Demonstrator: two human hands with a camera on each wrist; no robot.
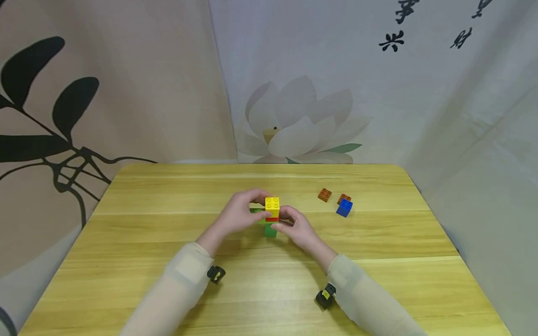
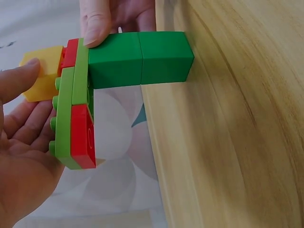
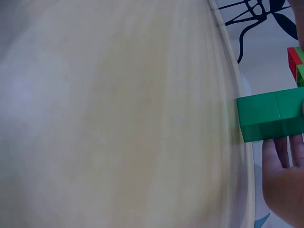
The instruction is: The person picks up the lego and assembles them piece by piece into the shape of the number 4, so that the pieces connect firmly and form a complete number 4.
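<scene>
Between my hands stands a stack of toy building bricks. My left hand (image 1: 235,215) pinches the yellow brick (image 1: 272,203) at the top, thumb on its near side. Below it is a thin red brick (image 2: 70,53), with a bit of red stud showing between the two. Light green bricks (image 2: 64,114) jut out to the left, with another red brick (image 2: 83,135) under their outer end. Two dark green bricks (image 2: 164,58) form the lower column. My right hand (image 1: 299,229) holds the column from the right, its thumb by the upper dark green brick.
On the wooden table (image 1: 168,289), back right of the hands, lie a blue brick (image 1: 344,208) and two orange-brown bricks (image 1: 324,194), one partly behind the blue one. A printed curtain (image 1: 168,93) hangs behind the table's far edge.
</scene>
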